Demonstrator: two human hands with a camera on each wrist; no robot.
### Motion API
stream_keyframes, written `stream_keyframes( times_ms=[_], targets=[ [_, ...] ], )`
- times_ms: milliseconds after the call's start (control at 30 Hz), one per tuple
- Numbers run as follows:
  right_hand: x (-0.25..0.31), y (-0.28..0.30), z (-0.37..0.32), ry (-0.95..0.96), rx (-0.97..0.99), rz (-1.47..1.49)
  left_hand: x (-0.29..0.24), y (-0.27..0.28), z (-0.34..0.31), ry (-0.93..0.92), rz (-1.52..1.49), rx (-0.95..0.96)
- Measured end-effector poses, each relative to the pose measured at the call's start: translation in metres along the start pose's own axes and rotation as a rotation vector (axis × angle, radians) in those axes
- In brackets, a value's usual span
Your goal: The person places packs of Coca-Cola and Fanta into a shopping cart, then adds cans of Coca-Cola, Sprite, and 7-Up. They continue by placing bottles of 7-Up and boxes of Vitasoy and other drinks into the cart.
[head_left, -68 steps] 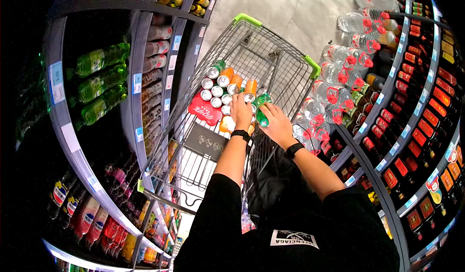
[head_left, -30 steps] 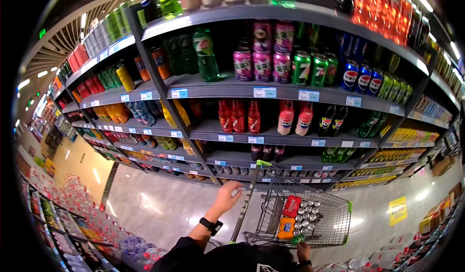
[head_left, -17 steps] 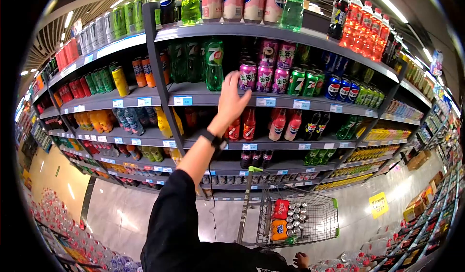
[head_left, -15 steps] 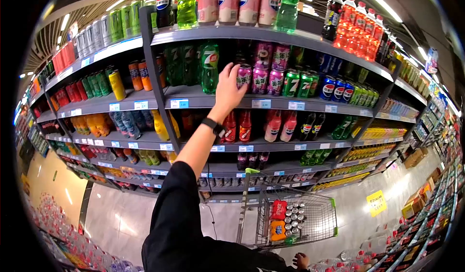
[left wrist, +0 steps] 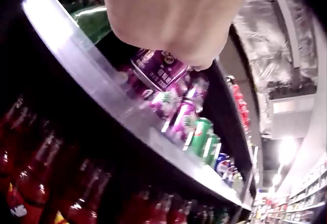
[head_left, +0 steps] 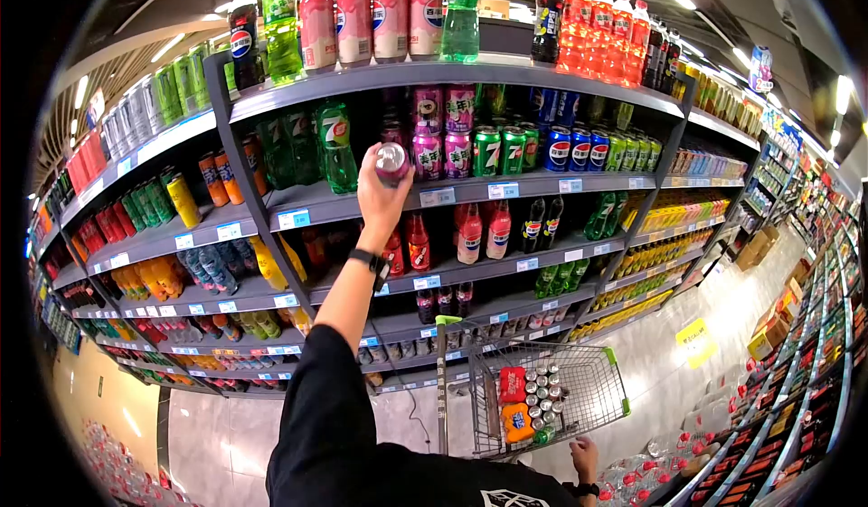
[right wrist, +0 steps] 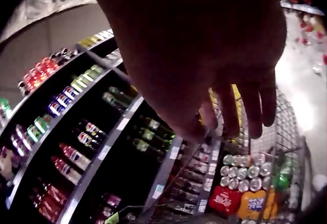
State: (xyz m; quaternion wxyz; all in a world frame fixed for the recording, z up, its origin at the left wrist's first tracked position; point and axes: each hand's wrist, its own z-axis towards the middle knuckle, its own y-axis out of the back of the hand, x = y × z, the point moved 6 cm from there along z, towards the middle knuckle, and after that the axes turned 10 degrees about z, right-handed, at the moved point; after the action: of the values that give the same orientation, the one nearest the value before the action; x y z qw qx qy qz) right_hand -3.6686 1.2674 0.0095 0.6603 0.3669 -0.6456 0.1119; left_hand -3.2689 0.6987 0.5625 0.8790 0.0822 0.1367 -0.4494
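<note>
My left hand grips a purple soda can, its silver top facing the head camera, in front of the upper shelf. In the left wrist view the can's printed purple side shows below the hand. Stacked purple cans stand just right of it, and a large green 7UP bottle to its left. My right hand hangs at the near side of the shopping cart, holding nothing; its fingers point loosely down in the right wrist view.
Inside the cart are silver-topped cans, a red pack, an orange pack and a green bottle. Drink shelves run across the front. Water bottles stand on the floor behind the cart. A thin cable hangs near my left arm.
My left hand has gone from the cart up to the shelf, taken a purple can and drawn it out. The right hand has let go of the green bottle, which lies in the cart.
</note>
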Motion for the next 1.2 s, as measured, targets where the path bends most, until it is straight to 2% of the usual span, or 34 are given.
stream_keyframes(
  times_ms=[33,67,133,167,200,233,267,333,367,433,467,500,533,567,600,633,667,700,767,800,833,867,900,933,967,1000,1067,1100,1133,1167,1200],
  targets=[
    [0.043,-0.003,0.001,0.203,-0.004,-0.14,-0.02,0.012,-0.007,-0.093,-0.043,-0.052],
    [0.078,-0.01,0.006,0.176,0.06,-0.064,-0.036,0.02,-0.015,-0.194,-0.096,-0.05],
    [0.141,-0.031,0.025,0.144,0.18,0.017,-0.071,0.036,-0.038,-0.239,-0.147,0.118],
    [0.17,-0.044,0.036,0.14,0.236,0.02,-0.092,0.044,-0.053,-0.199,-0.26,0.193],
    [0.217,-0.06,0.038,0.162,0.3,0.173,-0.107,0.047,-0.074,-0.041,-0.41,0.327],
    [0.269,-0.076,0.031,0.179,0.362,0.324,-0.126,0.052,-0.094,-0.029,-0.485,0.418],
    [0.325,-0.088,0.022,0.289,0.4,0.311,-0.146,0.056,-0.113,-0.087,-0.445,0.589],
    [0.406,-0.111,0.002,0.506,0.466,0.329,-0.185,0.069,-0.148,0.005,-0.542,0.784],
    [0.43,-0.122,-0.009,0.614,0.493,0.362,-0.198,0.069,-0.166,0.002,-0.614,0.85],
    [0.453,-0.143,-0.033,0.626,0.564,0.646,-0.219,0.073,-0.193,0.042,-0.697,0.947],
    [0.457,-0.144,-0.035,0.774,0.421,0.527,-0.227,0.072,-0.19,0.045,-0.716,0.983],
    [0.453,-0.147,-0.035,0.802,0.333,0.527,-0.23,0.072,-0.184,0.05,-0.733,1.022],
    [0.448,-0.149,-0.033,0.705,0.389,0.588,-0.224,0.063,-0.182,0.003,-0.7,1.068],
    [0.45,-0.147,-0.031,0.607,0.442,0.646,-0.212,0.052,-0.179,0.159,-0.75,1.109],
    [0.444,-0.143,-0.026,0.672,0.323,0.484,-0.208,0.048,-0.145,-0.221,-0.499,0.822],
    [0.433,-0.138,-0.024,0.61,0.267,0.514,-0.192,0.031,-0.124,-0.096,-0.459,0.905],
    [0.43,-0.129,-0.024,0.585,0.21,0.484,-0.165,0.015,-0.101,-0.049,-0.38,0.649],
    [0.423,-0.116,-0.022,0.556,0.152,0.449,-0.138,-0.002,-0.074,0.041,-0.279,0.562],
    [0.353,-0.105,0.008,0.236,0.149,0.573,-0.083,-0.031,-0.023,0.027,-0.162,0.21],
    [0.346,-0.088,0.012,0.119,0.122,0.538,-0.055,-0.047,-0.001,0.141,-0.208,0.205],
    [0.319,-0.073,0.024,0.111,0.051,0.498,-0.066,-0.05,0.026,0.054,-0.135,0.205],
    [0.289,-0.057,0.036,0.164,-0.06,0.438,-0.048,-0.066,0.041,-0.021,-0.023,0.145],
    [0.255,-0.04,0.047,0.083,-0.15,0.444,-0.02,-0.084,0.046,0.181,-0.02,0.186],
    [0.211,-0.023,0.06,-0.001,-0.24,0.456,0.027,-0.107,0.053,0.293,0.004,0.2],
    [0.204,-0.002,0.062,-0.116,-0.321,0.489,0.01,-0.108,0.054,0.427,-0.088,0.159],
    [0.193,0.015,0.071,-0.073,-0.374,0.367,0.024,-0.116,0.06,0.527,-0.134,0.236],
    [0.151,0.044,0.091,-0.005,-0.4,0.063,0.041,-0.124,0.063,0.435,-0.189,0.166],
    [0.129,0.052,0.105,0.03,-0.372,-0.115,0.057,-0.127,0.065,0.458,-0.047,0.244],
    [0.126,0.057,0.115,0.028,-0.369,-0.259,0.099,-0.138,0.071,0.401,-0.348,0.226],
    [0.113,0.062,0.128,-0.01,-0.369,-0.261,0.078,-0.134,0.058,0.568,-0.219,0.203],
    [0.098,0.062,0.145,-0.073,-0.305,-0.274,0.191,-0.139,0.082,0.161,-0.32,0.392]
  ],
)
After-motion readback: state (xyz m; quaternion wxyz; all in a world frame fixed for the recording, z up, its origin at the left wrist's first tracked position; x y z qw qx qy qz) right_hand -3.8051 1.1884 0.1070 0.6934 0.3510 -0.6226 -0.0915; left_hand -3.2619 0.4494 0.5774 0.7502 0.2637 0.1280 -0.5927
